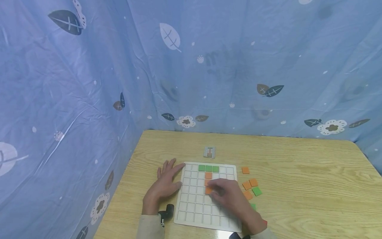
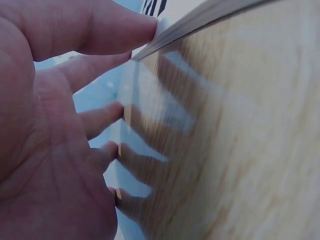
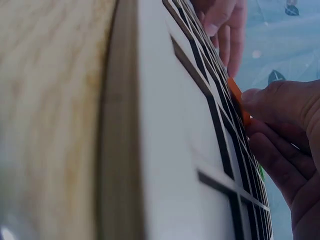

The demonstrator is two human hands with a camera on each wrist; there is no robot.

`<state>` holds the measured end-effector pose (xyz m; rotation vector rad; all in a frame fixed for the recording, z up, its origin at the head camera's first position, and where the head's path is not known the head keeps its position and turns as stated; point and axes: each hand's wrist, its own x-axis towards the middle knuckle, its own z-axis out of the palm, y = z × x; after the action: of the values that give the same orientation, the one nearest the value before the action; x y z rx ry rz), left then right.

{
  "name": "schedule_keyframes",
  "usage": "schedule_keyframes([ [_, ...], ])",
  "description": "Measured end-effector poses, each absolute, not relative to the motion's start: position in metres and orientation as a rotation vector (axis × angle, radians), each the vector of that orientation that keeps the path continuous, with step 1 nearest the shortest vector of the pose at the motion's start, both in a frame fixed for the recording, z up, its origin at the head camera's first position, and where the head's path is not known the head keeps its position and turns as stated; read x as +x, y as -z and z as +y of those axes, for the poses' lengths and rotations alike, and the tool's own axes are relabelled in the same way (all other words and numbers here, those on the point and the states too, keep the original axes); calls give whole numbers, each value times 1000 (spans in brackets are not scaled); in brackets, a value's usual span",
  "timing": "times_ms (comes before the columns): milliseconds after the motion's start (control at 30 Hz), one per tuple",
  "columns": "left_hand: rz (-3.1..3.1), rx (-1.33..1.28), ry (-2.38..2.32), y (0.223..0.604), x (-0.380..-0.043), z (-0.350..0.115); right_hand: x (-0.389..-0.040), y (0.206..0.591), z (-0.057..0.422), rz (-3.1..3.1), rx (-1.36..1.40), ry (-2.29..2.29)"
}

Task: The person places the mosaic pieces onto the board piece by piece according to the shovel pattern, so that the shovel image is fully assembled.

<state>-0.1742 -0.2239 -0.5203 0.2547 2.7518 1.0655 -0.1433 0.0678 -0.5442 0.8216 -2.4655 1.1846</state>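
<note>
A white gridded board [image 1: 191,207] lies on the wooden table. Three green tiles [image 1: 209,168] fill a row in its top cells, with orange tiles [image 1: 208,175] in a column below the middle one. My right hand [image 1: 229,196] is over the board, thumb and fingers pinching an orange tile [image 3: 239,100] at the lower end of that column. My left hand [image 1: 164,186] is spread at the board's left side, thumb and index fingertip at its edge. In the left wrist view the thumb [image 2: 110,30] presses against the board's edge and the other fingers reach down to the table.
Loose orange tiles [image 1: 245,170] and green tiles [image 1: 256,191] lie right of the board, some partly behind my right forearm. A small patterned card [image 1: 209,152] lies beyond the board. Blue leaf-print curtains [image 1: 226,66] stand along the table's back and left.
</note>
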Motion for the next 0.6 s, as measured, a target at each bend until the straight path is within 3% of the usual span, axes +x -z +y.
schedule_keyframes([
  [600, 2757, 229, -1058, 522, -175, -224, -139, 543, 61, -2461, 790, -1068],
])
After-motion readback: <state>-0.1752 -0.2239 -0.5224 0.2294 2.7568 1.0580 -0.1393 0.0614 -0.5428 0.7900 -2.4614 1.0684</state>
